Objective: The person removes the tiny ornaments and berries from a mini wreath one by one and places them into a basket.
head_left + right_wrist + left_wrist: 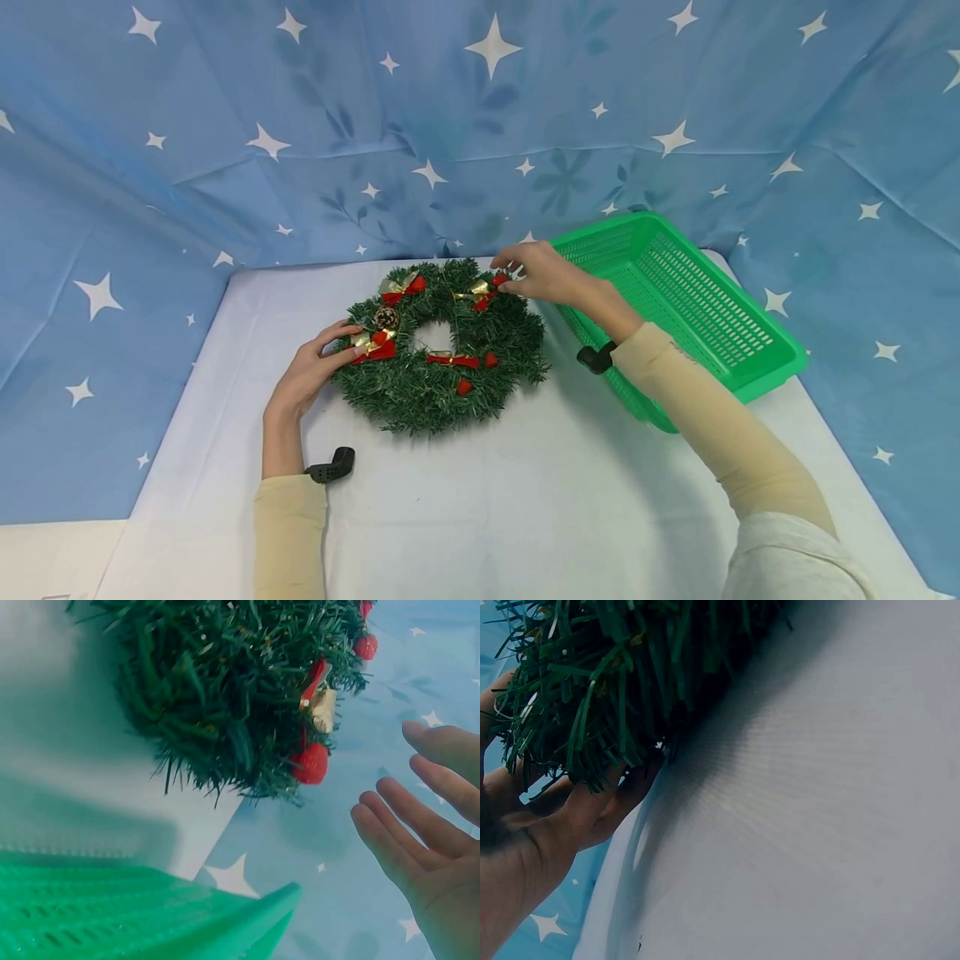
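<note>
A round green wreath (427, 400) of artificial pine lies on the white-covered table, dressed with red-and-gold bows (405, 287), small red ornaments (464, 387) and a pine cone (386, 318). My left hand (300, 379) grips its left edge beside a bow. In the left wrist view, fingers (577, 817) curve against the underside of the green needles (630, 675). Over the wreath's upper right, my right hand (551, 273) hovers near a gold-and-red bow (483, 293). The right wrist view shows that hand's fingers (420, 817) spread loosely, apart from the red ornament (310, 763), holding nothing.
A green plastic basket (780, 367) with slotted walls stands on the right of the table, partly behind my right forearm. A blue cloth (427, 75) with white stars hangs around the back and sides. Each wrist wears a small black camera (333, 465).
</note>
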`<state>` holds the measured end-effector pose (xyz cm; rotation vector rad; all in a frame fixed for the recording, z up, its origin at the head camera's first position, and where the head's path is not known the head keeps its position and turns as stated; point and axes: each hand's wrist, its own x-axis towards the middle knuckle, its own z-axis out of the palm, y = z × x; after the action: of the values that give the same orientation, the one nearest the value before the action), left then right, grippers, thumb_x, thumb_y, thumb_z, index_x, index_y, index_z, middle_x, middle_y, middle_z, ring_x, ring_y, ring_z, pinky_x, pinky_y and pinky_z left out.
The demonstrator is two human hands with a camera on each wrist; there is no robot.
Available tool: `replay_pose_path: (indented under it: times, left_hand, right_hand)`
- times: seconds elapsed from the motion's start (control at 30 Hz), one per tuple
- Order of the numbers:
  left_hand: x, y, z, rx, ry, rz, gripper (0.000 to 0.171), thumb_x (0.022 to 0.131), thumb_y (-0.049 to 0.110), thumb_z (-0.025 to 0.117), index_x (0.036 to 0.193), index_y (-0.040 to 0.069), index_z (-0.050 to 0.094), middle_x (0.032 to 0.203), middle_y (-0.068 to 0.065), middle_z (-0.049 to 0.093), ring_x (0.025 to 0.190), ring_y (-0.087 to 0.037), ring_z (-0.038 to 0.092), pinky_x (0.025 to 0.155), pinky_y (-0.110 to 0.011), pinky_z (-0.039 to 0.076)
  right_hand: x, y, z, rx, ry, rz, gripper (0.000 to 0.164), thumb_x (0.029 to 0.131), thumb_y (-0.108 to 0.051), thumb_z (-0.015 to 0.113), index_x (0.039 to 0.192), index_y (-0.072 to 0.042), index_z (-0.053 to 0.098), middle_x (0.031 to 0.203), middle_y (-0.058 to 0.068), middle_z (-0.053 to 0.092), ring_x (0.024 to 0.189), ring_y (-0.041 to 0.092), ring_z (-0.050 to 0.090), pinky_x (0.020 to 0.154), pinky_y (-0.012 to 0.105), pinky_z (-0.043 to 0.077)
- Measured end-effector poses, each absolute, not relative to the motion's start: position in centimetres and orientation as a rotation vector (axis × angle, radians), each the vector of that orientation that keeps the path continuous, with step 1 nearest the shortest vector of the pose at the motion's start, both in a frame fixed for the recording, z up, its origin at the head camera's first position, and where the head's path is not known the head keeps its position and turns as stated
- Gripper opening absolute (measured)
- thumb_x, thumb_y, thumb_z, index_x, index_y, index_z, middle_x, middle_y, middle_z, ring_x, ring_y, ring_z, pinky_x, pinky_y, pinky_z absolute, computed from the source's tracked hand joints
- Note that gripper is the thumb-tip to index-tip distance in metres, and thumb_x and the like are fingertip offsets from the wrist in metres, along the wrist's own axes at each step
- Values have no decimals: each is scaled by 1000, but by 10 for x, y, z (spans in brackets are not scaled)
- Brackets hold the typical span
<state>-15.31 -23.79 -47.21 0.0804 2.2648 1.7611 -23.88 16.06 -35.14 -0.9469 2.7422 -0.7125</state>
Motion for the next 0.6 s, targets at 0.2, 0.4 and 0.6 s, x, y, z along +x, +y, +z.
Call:
replay_pose_path:
  times: [0.2, 0.4, 0.6]
  left_hand:
    - [-155, -239, -473, 89, 2251, 1756, 58, 101, 32, 69, 151, 8, 52, 174, -5, 13, 155, -54, 2, 119, -73, 18]
    - [-155, -241, -475, 84, 2245, 1765, 58, 101, 32, 69, 151, 8, 52, 174, -4, 14, 156, -51, -1, 120, -73, 17]
    - [-155, -240, -477, 83, 2243, 1782, 58, 101, 32, 69, 151, 8, 52, 173, -2, 16, 157, -49, 1, 121, -71, 17]
  right_hand:
    - [-240, 149, -354, -967, 2733, -699, 37, 97, -9, 71, 132, 2, 66, 132, 21, 67, 116, 37, 66, 95, 48, 57]
    - [-240, 139, -356, -985, 2730, -710, 35, 97, -9, 72, 130, 2, 67, 130, 20, 69, 115, 36, 67, 93, 47, 57]
    - [-243, 130, -359, -1032, 2694, -760, 34, 96, -8, 72, 128, 1, 68, 129, 22, 69, 115, 39, 67, 94, 48, 57]
